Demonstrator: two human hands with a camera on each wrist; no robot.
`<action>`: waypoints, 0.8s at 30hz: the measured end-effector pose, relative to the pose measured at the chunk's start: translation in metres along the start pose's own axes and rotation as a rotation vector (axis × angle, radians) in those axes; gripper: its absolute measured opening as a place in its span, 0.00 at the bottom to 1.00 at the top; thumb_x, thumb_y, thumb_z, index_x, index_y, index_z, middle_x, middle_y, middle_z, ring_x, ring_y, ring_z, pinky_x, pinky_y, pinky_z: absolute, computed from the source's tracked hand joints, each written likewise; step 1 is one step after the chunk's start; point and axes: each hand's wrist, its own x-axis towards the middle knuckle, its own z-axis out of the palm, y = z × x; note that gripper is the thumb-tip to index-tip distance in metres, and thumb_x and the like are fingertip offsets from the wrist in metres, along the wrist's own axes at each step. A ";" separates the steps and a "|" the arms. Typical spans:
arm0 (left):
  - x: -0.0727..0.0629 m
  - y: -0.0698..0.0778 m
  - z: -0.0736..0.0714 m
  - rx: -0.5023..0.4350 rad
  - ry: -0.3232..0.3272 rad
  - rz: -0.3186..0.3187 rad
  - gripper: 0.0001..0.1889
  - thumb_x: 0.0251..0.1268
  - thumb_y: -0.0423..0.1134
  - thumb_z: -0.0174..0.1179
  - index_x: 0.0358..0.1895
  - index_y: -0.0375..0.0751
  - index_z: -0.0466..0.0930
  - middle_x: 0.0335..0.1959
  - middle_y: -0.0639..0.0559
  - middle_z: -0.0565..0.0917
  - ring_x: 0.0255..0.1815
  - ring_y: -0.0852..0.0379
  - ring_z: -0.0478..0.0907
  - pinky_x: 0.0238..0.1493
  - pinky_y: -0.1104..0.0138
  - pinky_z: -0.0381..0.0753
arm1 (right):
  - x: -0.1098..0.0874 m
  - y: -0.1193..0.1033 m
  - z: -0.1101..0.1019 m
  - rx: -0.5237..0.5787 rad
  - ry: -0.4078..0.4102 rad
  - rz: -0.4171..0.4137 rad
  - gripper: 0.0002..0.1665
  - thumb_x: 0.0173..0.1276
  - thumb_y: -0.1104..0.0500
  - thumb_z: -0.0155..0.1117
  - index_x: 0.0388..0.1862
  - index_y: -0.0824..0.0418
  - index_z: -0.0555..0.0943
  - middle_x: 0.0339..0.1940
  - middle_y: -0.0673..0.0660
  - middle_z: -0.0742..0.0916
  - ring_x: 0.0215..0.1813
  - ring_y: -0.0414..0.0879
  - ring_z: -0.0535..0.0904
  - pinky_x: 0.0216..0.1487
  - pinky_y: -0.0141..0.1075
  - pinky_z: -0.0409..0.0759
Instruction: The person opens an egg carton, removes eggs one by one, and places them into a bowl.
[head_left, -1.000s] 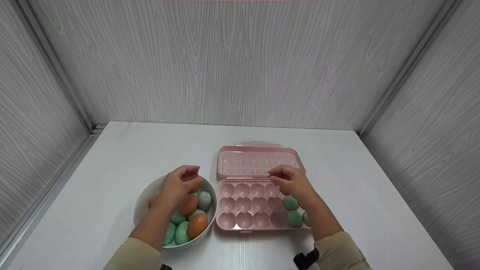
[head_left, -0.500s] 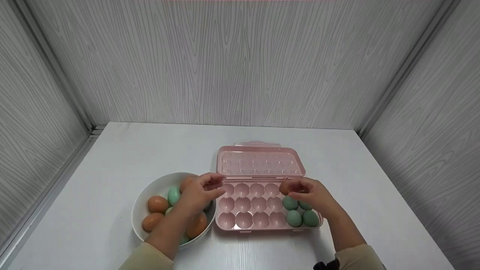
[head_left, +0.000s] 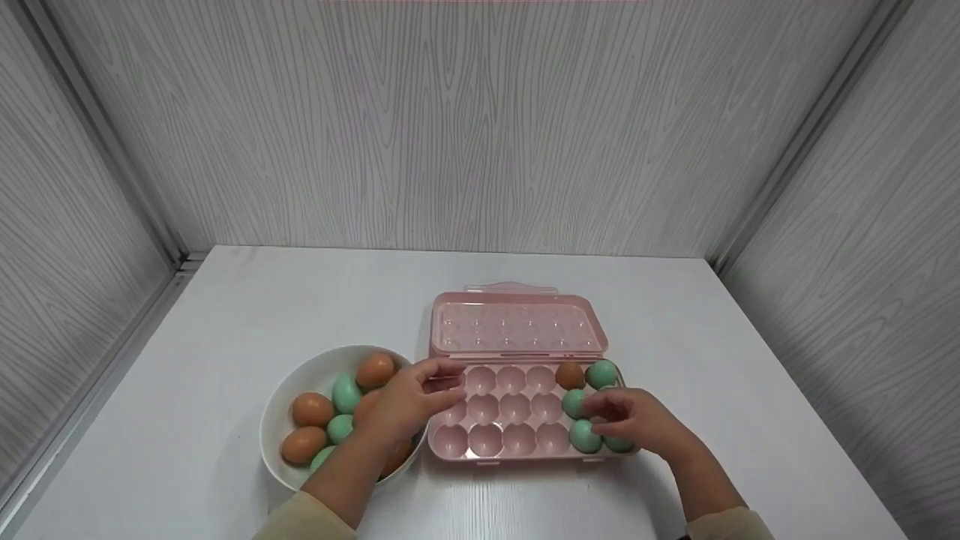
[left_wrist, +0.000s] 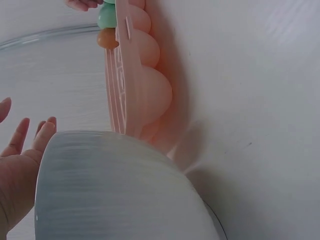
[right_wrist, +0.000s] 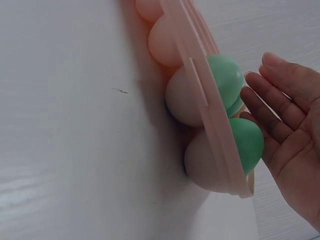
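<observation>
A pink egg carton (head_left: 499,459) lies with its lid (head_left: 517,322) folded back. Green eggs (head_left: 585,436) fill several cups at its right end, and a brown egg (head_left: 569,375) sits in the back row beside another green one. My right hand (head_left: 637,420) is over these green eggs; in the right wrist view its slightly bent fingers (right_wrist: 275,100) come close beside a green egg (right_wrist: 247,145) and hold nothing. My left hand (head_left: 411,397) hovers across the right side of the white bowl (head_left: 279,397), fingertips over the carton's left end. The left wrist view shows its fingers spread, holding nothing.
Brown eggs (head_left: 312,409) and green eggs (head_left: 346,393) lie in the bowl, partly hidden by my left forearm. Bowl and carton stand side by side on the white table (head_left: 315,292). Wood-grain panels (head_left: 465,127) rise behind and at both sides.
My right hand has let go of the brown egg in the back row and come forward over the green eggs. My left hand has moved right from the bowl towards the carton.
</observation>
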 end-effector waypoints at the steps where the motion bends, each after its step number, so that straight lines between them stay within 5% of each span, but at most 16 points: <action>1: 0.000 0.000 0.000 -0.005 -0.005 0.002 0.26 0.53 0.46 0.66 0.56 0.44 0.73 0.52 0.48 0.77 0.55 0.52 0.73 0.54 0.64 0.75 | 0.000 0.002 0.001 -0.007 -0.012 -0.002 0.19 0.54 0.58 0.70 0.46 0.57 0.81 0.45 0.54 0.83 0.49 0.51 0.77 0.53 0.43 0.76; 9: 0.000 -0.002 0.003 -0.042 -0.031 -0.003 0.24 0.52 0.43 0.67 0.54 0.44 0.75 0.52 0.48 0.76 0.57 0.47 0.71 0.53 0.63 0.76 | 0.000 0.007 0.005 -0.082 -0.041 -0.018 0.21 0.49 0.55 0.73 0.45 0.52 0.82 0.43 0.50 0.83 0.44 0.47 0.76 0.47 0.41 0.76; 15: 0.000 -0.006 0.005 -0.113 -0.053 0.019 0.23 0.52 0.38 0.67 0.53 0.41 0.75 0.50 0.45 0.77 0.53 0.51 0.73 0.51 0.64 0.77 | -0.001 0.012 0.008 -0.120 -0.044 -0.038 0.24 0.46 0.54 0.75 0.45 0.50 0.82 0.44 0.46 0.82 0.48 0.47 0.74 0.51 0.44 0.73; 24: 0.001 -0.008 0.006 -0.057 -0.058 0.015 0.22 0.52 0.41 0.67 0.52 0.43 0.76 0.51 0.46 0.76 0.53 0.47 0.73 0.50 0.64 0.77 | 0.000 0.014 0.010 -0.175 -0.030 -0.039 0.24 0.45 0.50 0.76 0.44 0.48 0.82 0.43 0.42 0.83 0.49 0.45 0.74 0.54 0.46 0.72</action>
